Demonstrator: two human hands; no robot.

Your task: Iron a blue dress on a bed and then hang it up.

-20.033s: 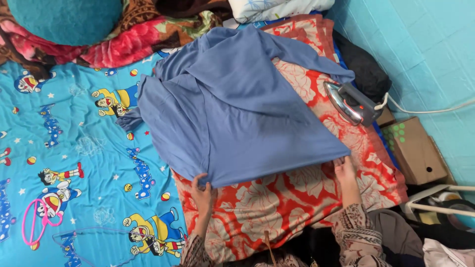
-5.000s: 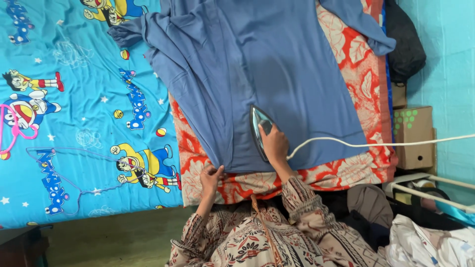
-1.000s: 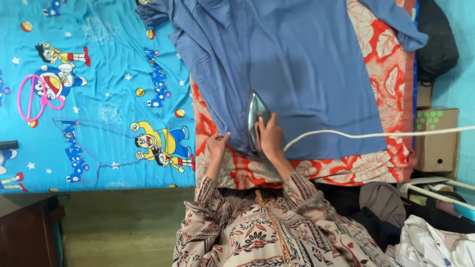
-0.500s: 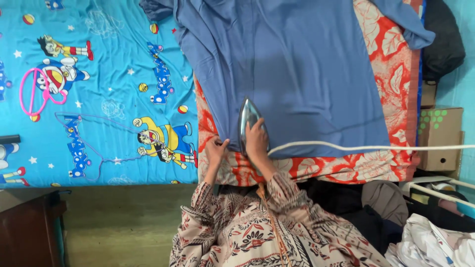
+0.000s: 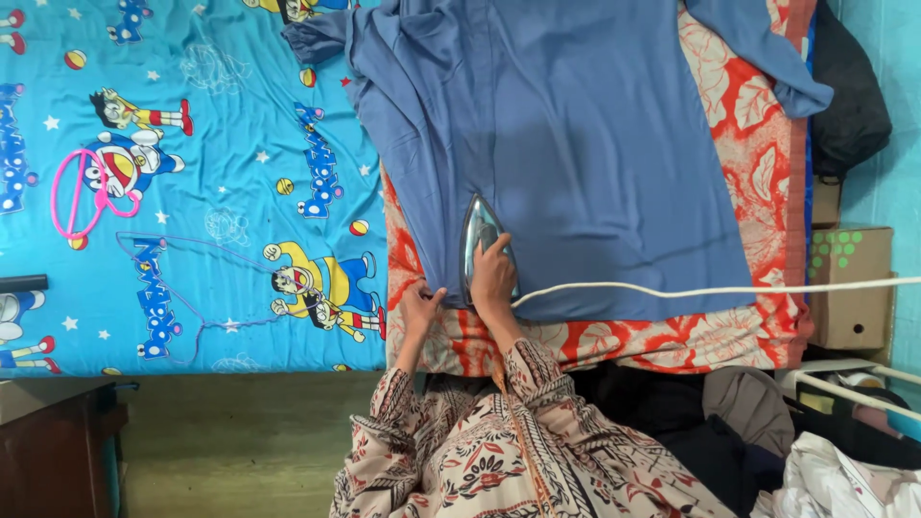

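A blue garment (image 5: 585, 144) lies spread over a red and cream floral blanket (image 5: 748, 163) on the bed. My right hand (image 5: 493, 278) grips the handle of a silver iron (image 5: 476, 235), which rests on the garment near its lower left edge. A white cord (image 5: 710, 290) runs from the iron off to the right. My left hand (image 5: 420, 309) pinches the garment's near corner just left of the iron.
A turquoise cartoon-print sheet (image 5: 192, 192) covers the bed to the left, with a pink hanger (image 5: 82, 192) on it. A cardboard box (image 5: 849, 288) and a dark bundle (image 5: 849, 91) stand by the blue wall at right. Piled clothes (image 5: 825, 460) lie at lower right.
The iron and my right hand slid left along the garment's near hem over the last second. My left hand kept its hold on the hem corner.
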